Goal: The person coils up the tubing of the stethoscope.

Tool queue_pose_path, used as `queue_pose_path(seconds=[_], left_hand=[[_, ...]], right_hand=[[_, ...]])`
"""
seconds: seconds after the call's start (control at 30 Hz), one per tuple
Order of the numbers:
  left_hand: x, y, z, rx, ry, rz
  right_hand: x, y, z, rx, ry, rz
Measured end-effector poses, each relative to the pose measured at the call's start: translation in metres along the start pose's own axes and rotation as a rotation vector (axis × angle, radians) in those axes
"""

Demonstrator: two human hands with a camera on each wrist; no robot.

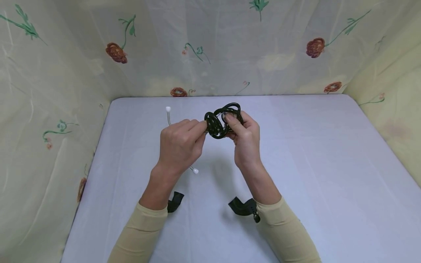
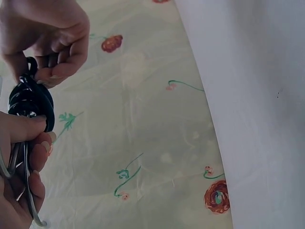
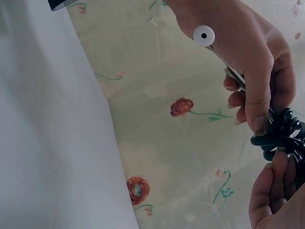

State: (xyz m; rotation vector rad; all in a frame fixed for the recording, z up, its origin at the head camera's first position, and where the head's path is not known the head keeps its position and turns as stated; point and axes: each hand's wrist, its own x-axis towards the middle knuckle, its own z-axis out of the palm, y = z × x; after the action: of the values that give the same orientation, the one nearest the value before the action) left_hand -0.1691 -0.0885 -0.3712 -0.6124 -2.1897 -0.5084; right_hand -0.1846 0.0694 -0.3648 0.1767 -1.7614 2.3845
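Note:
A stethoscope with coiled black tubing (image 1: 215, 128) is held up over the table between both hands in the head view. My left hand (image 1: 181, 144) grips its metal ear tubes (image 2: 29, 183), with the thumb against the black coil. White ear tips (image 1: 168, 109) stick out on either side of that hand, and one white ear tip (image 3: 204, 36) faces the right wrist camera. My right hand (image 1: 247, 137) pinches the far side of the coil, its thumb laid over the loops. Fingers and looped tubing hide the stethoscope's other end.
A table (image 1: 312, 164) with a pale cloth lies below the hands. Floral curtains (image 1: 223, 54) hang behind it and at both sides. Black wrist-mount pieces (image 1: 242, 207) project from the beige sleeves (image 1: 286, 230) over the table.

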Motion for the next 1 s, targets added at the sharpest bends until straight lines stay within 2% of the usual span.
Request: queue_pose_path(seconds=[0.53,1.0], left_hand=[[-0.0006,-0.0017,-0.0001,-0.034,-0.008,-0.043],[-0.0016,-0.0039,0.0003,-0.027,-0.036,-0.067]], right_hand=[[0.0019,0.0001,-0.0012,-0.033,-0.036,0.019],[0.0030,0.0035,-0.0029,-0.127,-0.035,0.015]])
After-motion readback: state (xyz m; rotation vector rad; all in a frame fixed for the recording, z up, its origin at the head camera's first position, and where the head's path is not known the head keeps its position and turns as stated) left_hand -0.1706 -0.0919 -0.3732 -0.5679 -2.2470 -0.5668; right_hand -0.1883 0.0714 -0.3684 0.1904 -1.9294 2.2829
